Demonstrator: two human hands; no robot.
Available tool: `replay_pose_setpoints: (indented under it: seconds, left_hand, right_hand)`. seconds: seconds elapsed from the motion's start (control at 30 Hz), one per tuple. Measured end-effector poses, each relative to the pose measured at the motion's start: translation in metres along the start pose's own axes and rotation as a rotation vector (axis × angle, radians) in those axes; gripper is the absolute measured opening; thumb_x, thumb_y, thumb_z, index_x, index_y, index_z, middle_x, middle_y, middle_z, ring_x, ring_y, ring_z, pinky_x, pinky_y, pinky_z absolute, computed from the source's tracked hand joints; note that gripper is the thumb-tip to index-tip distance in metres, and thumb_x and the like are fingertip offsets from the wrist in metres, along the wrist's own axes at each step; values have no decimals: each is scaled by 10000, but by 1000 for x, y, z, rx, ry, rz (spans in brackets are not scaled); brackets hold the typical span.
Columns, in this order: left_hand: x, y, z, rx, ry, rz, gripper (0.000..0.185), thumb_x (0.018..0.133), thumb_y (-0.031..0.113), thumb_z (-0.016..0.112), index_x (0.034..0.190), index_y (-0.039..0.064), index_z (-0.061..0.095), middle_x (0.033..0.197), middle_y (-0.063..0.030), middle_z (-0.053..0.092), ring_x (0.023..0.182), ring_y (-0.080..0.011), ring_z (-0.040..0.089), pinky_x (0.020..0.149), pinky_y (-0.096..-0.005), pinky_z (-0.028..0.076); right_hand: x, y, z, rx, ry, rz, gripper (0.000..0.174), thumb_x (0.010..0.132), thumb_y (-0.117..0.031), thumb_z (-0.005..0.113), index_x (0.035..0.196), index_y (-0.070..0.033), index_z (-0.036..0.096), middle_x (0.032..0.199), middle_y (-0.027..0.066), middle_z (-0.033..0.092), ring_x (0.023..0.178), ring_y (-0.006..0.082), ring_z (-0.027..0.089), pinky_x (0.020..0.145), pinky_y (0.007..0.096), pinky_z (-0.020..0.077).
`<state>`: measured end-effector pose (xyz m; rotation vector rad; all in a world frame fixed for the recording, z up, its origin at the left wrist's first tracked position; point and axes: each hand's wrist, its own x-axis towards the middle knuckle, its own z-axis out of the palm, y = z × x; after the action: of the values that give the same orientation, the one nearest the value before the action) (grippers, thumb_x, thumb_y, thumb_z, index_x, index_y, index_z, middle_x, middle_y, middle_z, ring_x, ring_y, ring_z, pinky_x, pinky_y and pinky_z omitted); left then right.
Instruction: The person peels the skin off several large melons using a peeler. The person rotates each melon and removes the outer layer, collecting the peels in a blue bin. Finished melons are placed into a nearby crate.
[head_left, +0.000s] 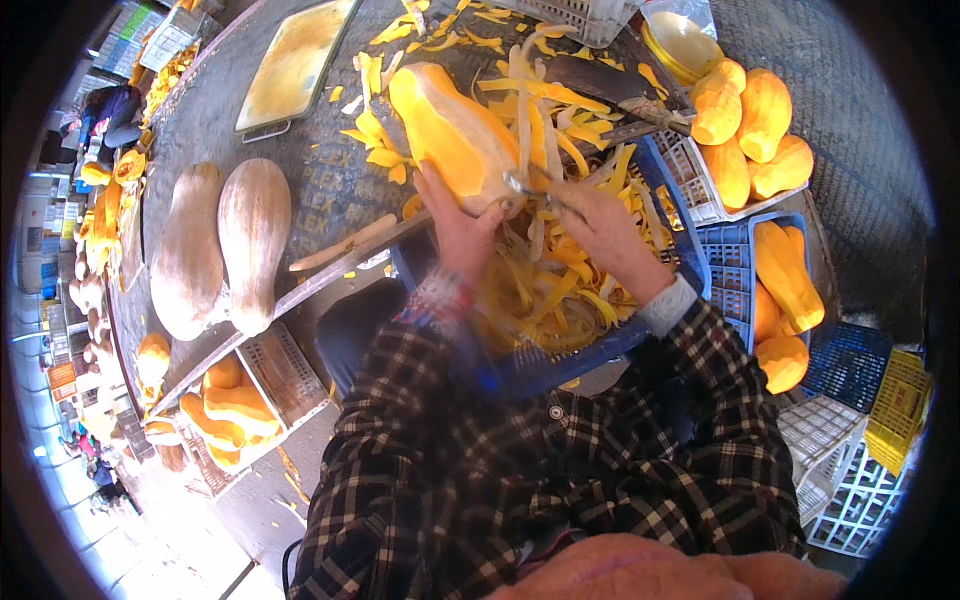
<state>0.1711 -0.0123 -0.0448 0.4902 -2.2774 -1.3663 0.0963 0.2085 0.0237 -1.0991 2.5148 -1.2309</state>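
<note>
A partly peeled butternut squash (439, 142) lies tilted over the table's near edge, bright orange where bare and tan where skin remains. Around its near end my left hand (461, 232) is gripping, thumb on the tip. My right hand (604, 225) holds a metal-headed peeler (516, 182) against the squash's right side; its handle is mostly hidden by my fingers. Long strips of peel (536, 120) hang beside the blade. Below both hands, a blue plastic crate (694, 251) at my lap is full of orange and tan peelings (570, 285).
Two unpeeled squashes (255, 232) lie left on the dark table (322, 142), near a cutting board (296, 60). Peeled squashes fill a white crate (694, 187) and a blue crate (727, 262) at right, and another crate (214, 469) at lower left. A person (112, 112) is far left.
</note>
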Motion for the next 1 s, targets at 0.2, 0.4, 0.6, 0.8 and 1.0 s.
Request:
replay_pose_setpoints:
  seconds: [0.2, 0.4, 0.6, 0.8, 1.0]
  left_hand:
    - [-7, 0, 2, -446, 51, -70, 1086, 910, 107, 801, 1720, -2, 86, 1724, -279, 223, 1580, -389, 298, 1293, -466, 273]
    - [-16, 8, 13, -808, 95, -497, 960, 995, 287, 772, 1687, 42, 154, 1620, -198, 366, 1439, -308, 475, 1165, -437, 458]
    - [-8, -3, 20, -949, 88, -506, 804, 1032, 292, 704, 1662, 170, 220, 1566, -135, 428, 1381, -351, 533, 1062, -530, 556]
    - [-6, -8, 27, -1108, 122, -513, 694, 1044, 266, 666, 1628, 243, 292, 1571, -109, 441, 1378, -352, 543, 1095, -562, 525]
    - [-9, -10, 32, -1150, 147, -550, 677, 1063, 381, 640, 1635, 215, 319, 1579, -127, 473, 1435, -354, 498, 1140, -581, 486]
  right_hand:
    - [-5, -14, -24, 122, 89, 155, 370, 1006, -193, 660, 1300, 28, 698, 1211, 241, 744, 1092, 402, 725, 959, 419, 566]
    - [188, 37, 19, -136, 221, -311, 324, 995, -255, 622, 1211, -38, 728, 1160, 214, 733, 1056, 433, 688, 936, 513, 548]
    - [255, 76, 54, -361, 27, -470, 364, 987, -293, 648, 1225, -38, 751, 1211, 176, 761, 1047, 408, 705, 969, 451, 556]
    - [128, 30, 25, -79, 18, -60, 382, 1010, -293, 640, 1261, -21, 731, 1206, 236, 737, 1084, 405, 716, 944, 456, 565]
    - [-28, -15, 46, -15, 195, 83, 371, 1024, -206, 637, 1333, -15, 710, 1324, 206, 721, 1233, 387, 679, 1072, 449, 522]
